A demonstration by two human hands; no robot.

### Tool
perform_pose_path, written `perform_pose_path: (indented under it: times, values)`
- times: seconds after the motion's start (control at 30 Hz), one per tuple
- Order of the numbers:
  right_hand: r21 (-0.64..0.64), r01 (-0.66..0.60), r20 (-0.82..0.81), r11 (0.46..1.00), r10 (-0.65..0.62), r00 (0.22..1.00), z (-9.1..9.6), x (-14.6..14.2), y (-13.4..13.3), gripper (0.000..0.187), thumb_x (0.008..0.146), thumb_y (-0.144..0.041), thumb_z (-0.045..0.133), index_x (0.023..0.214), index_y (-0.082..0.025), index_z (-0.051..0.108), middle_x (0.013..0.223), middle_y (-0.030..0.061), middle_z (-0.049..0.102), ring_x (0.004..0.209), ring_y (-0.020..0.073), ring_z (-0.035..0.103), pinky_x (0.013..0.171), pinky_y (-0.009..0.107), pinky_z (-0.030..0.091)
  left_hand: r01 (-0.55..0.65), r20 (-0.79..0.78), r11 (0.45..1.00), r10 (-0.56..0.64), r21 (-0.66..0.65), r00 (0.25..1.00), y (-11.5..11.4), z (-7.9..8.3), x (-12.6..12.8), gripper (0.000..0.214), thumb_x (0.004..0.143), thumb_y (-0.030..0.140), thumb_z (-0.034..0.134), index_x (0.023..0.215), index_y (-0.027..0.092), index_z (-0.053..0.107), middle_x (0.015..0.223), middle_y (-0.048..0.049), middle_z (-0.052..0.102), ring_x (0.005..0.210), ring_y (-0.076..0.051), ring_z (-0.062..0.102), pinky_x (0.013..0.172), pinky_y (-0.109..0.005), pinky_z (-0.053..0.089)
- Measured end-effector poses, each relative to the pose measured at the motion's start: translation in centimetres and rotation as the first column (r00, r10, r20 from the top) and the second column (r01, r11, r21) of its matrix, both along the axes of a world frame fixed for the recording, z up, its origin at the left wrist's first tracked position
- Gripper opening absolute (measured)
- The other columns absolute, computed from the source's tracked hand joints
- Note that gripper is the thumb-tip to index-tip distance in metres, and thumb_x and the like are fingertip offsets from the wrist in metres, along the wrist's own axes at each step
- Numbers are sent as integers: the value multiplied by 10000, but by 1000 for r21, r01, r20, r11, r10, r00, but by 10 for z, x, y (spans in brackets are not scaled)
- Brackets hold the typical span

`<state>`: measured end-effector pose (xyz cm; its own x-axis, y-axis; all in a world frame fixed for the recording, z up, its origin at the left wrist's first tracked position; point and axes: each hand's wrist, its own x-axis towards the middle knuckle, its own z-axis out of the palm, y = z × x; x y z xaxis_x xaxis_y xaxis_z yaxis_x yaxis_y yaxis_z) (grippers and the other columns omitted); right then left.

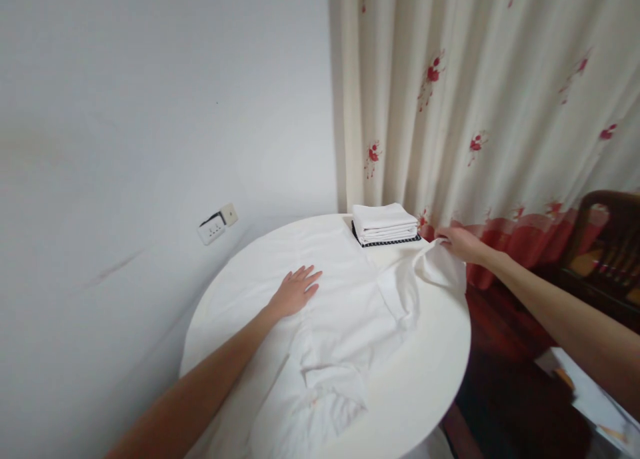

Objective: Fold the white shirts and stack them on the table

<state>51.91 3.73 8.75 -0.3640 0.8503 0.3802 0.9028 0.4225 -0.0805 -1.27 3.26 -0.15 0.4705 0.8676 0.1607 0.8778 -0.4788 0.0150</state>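
Note:
A white shirt (345, 305) lies spread over a round white table, with its collar end rumpled near me and one sleeve running off to the right. My left hand (296, 291) rests flat on the shirt's body, fingers spread. Out at the right edge of the table, my right hand (457, 242) pinches the end of that sleeve and lifts it slightly, so the cloth hangs in loose folds. The fingertips of my right hand are partly hidden by the fabric.
The round table (425, 359) stands against a pale wall with a socket (213, 229). A stack of folded white cloths (385, 222) sits on a black patterned mat (393, 242) at the back edge. Behind hangs a flowered curtain (450, 112); a dark wooden chair (595, 245) is at right.

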Motion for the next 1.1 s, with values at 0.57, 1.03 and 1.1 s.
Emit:
perform_pose_path:
  times: [0.57, 1.03, 1.1]
  values:
    - [24, 275, 275, 961, -271, 923, -78, 58, -59, 212, 885, -127, 468, 872, -179, 673, 985, 112, 682, 988, 276, 567, 815, 391, 355, 48, 153, 999, -44, -20, 987, 3, -2, -3, 467, 1032, 433, 370, 1450, 290, 521, 1574, -36, 430, 1480, -276, 337, 1197, -532, 261]
    - [-57, -676, -188, 735, 657, 730, -35, -184, -126, 284, 956, -211, 529, 1196, -256, 674, 1317, 105, 613, 1243, 247, 536, 1048, 430, 440, 198, 360, 967, -130, -159, 924, -141, 90, -29, 387, 1045, 367, 403, 1369, 263, 587, 1410, -31, 606, 1320, -196, 529, 1163, -390, 381]
    - [-69, -751, -233, 657, 721, 652, -33, -206, -137, 277, 982, -226, 494, 1173, -254, 693, 1306, 111, 629, 1235, 245, 550, 1044, 432, 448, 154, 386, 982, -100, -113, 917, -173, 87, -41, 354, 1048, 352, 405, 1307, 261, 630, 1328, -39, 649, 1262, -191, 566, 1125, -379, 427]
